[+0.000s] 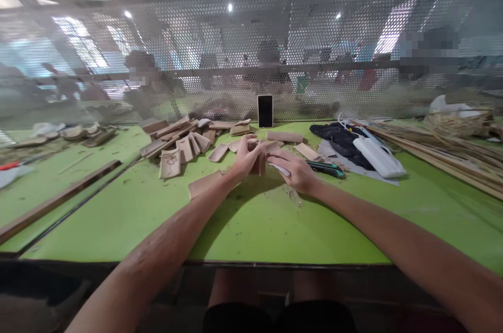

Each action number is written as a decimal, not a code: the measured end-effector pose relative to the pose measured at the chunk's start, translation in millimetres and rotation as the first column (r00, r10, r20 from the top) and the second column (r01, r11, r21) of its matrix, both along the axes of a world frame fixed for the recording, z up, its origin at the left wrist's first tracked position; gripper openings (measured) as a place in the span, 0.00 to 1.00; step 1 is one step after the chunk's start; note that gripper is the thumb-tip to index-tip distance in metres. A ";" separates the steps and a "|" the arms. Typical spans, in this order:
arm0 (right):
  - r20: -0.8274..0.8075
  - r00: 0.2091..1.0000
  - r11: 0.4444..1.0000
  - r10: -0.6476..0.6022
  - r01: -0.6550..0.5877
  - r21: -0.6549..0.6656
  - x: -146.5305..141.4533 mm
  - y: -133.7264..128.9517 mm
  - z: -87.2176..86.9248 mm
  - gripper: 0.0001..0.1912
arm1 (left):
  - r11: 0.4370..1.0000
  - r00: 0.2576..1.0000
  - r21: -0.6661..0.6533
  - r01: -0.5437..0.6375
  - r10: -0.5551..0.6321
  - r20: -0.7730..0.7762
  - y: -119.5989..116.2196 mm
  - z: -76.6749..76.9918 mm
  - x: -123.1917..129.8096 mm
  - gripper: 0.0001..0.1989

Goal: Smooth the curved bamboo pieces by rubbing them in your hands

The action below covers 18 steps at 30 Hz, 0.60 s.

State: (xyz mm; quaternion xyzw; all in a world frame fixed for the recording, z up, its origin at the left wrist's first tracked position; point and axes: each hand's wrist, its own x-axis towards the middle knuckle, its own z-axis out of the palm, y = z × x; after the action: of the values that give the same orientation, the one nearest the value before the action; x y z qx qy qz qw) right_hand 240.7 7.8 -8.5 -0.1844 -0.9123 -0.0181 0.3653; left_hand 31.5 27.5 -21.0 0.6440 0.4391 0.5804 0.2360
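Observation:
My left hand (248, 156) is closed on a small curved bamboo piece (258, 165), held upright just above the green table. My right hand (296, 169) meets it from the right, fingers bent around a thin, pale folded sheet (280, 169) that looks like sandpaper. The fingertips of both hands come close together at the piece's top and hide part of it. A flat bamboo piece (205, 183) lies beside my left wrist. Right beyond my right hand is a green-and-black utility knife (327, 168). Shavings (294, 196) are scattered below the right hand.
A heap of cut bamboo pieces (184, 140) lies back left. A phone (265, 111) stands against the perforated metal screen (236, 60). A black glove (338, 141), a white bottle (379, 157) and long bamboo strips (436, 153) lie right. People sit behind the screen.

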 end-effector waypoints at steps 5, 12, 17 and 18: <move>-0.103 0.992 0.997 -0.074 0.072 -0.026 2.6 5.0 -1.8 0.23 | 0.992 0.997 0.101 0.075 -0.072 -0.028 -13.8 10.4 8.1 0.24; -0.250 0.958 0.987 -0.144 0.119 -0.112 2.9 9.2 -4.2 0.24 | 0.946 0.958 0.227 0.231 -0.180 -0.222 -23.4 15.8 13.6 0.33; -0.349 0.910 0.971 -0.224 0.176 -0.164 4.3 15.5 -7.6 0.20 | 0.966 0.943 0.124 0.227 -0.186 -0.275 -21.4 15.2 13.6 0.44; -0.369 0.899 0.968 -0.235 0.182 -0.174 4.9 16.9 -7.3 0.19 | 0.969 0.938 0.107 0.225 -0.186 -0.293 -21.3 15.8 13.7 0.42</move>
State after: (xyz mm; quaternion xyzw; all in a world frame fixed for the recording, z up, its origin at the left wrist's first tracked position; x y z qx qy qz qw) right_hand 245.6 24.7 -15.8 -0.3053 -0.7963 0.0414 0.5206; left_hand 45.2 6.2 -5.2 0.7770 0.3570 0.4843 0.1853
